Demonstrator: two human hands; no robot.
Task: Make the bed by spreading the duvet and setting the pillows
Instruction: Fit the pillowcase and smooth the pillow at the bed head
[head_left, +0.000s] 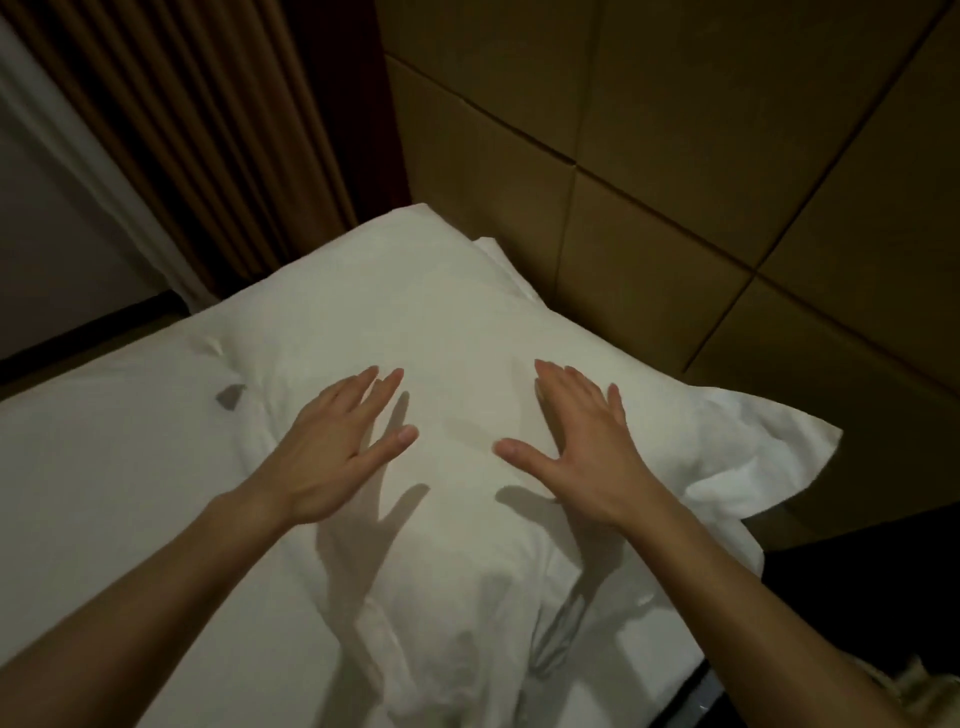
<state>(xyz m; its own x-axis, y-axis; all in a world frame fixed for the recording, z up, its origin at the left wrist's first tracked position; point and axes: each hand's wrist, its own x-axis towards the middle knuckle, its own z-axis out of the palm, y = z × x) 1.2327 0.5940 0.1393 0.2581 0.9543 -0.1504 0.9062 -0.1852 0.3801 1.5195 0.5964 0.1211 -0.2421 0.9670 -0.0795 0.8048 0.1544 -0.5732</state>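
A white pillow (415, 312) lies at the head of the bed, against the padded headboard. Its open case end (753, 452) hangs past the right edge of the mattress. My left hand (332, 447) and my right hand (582, 447) are flat with straight, spread fingers on or just above the pillow's middle, palms down, a hand's width apart; their shadows fall on it. White bedding (104, 493) covers the mattress to the left and toward me; I cannot tell whether it is the duvet or a sheet. A second pillow's corner (491, 249) peeks out behind the first.
A brown padded headboard (675, 156) fills the upper right. A brown curtain (208, 130) hangs at the upper left beside a pale wall (41, 234). The dark bed-frame edge (701, 686) and dark floor lie at the lower right.
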